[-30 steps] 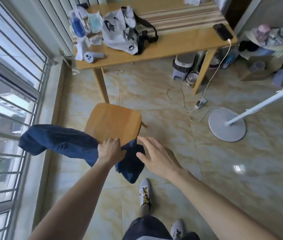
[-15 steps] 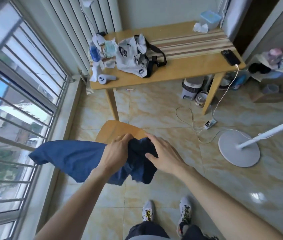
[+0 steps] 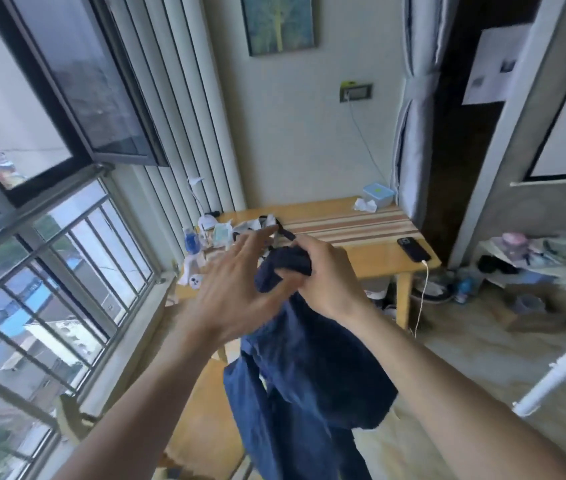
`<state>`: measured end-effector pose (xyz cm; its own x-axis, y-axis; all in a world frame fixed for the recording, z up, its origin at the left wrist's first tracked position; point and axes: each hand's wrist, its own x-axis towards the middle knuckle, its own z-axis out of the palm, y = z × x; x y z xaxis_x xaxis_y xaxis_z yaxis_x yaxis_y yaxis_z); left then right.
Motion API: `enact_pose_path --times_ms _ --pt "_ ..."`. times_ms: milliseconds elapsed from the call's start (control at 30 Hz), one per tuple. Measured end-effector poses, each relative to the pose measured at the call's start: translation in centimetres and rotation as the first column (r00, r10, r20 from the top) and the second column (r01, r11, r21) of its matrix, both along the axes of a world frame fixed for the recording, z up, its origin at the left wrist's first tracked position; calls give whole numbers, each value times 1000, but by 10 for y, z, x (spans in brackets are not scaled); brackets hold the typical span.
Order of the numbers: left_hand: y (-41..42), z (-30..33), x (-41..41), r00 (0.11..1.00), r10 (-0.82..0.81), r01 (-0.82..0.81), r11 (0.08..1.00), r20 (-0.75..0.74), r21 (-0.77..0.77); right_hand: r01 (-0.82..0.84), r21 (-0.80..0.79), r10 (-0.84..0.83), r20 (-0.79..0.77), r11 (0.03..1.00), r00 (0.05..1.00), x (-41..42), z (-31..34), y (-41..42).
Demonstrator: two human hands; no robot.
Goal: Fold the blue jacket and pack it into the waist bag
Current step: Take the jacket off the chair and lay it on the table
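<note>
Jacket (image 3: 309, 368) hangs in front of the table (image 3: 375, 252), bunched top clenched in right hand (image 3: 323, 275). Left hand (image 3: 236, 289) beside it, fingers spread, gripping nothing. Find collar or shoulders, shake flat before folding. Bag hidden behind hands.

Table (image 3: 375, 258) set far centre, against the wall. Phone (image 3: 413, 249) laid on its right edge; box (image 3: 378, 195) at its far right corner. Window (image 3: 49, 258) at left. Jacket (image 3: 309, 368) held near, before the table.
</note>
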<state>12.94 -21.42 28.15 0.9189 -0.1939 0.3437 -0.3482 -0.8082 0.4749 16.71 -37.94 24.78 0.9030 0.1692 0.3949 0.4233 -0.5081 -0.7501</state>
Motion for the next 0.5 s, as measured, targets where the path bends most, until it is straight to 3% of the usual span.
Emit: enact_pose_path --times_ms 100,167,267,333,400,500 --pt "-26 13 9 978 -49 20 990 -204 -141 86 81 -89 32 993 995 -3 19 -34" --pt "-42 15 13 949 -99 83 994 -300 -66 130 148 -137 35 980 990 -9 29 -55" --pt "-75 8 20 990 -88 90 996 -107 20 -20 245 26 -20 969 999 -22 42 -81" --pt "-91 12 24 997 -71 73 994 27 -87 -172 313 193 -38 934 980 -33 47 -101" --pt "-97 20 29 998 -48 58 974 50 -218 -153 218 148 37 964 988 -35 39 -132" --pt "-99 32 37 996 -86 91 930 30 -356 24 -155 -14 66 988 998 -31 13 -178"
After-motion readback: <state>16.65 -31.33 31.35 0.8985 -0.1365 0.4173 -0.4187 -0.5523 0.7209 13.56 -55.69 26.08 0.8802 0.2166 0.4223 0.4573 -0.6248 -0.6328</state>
